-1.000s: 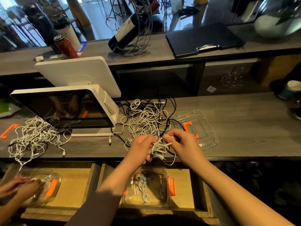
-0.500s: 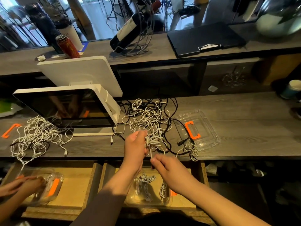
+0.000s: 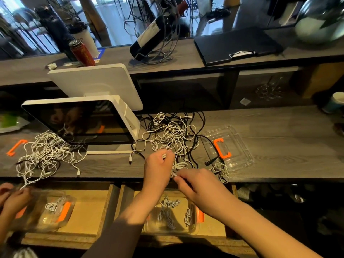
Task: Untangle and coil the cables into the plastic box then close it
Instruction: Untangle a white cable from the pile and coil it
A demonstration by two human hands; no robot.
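At the table's near edge, lower centre, both hands (image 3: 172, 171) pinch one white cable (image 3: 178, 165) still joined to the tangle (image 3: 171, 135); tugging could tighten knots or drag it off above the plastic box (image 3: 171, 227).

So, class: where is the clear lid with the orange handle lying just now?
In the head view, the clear lid lies flat on the grey counter, right of the tangled cables.

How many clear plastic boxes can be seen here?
2: one box on the low shelf under the hands, holding coiled cables; another box on the shelf at left. The clear lid lies separately.
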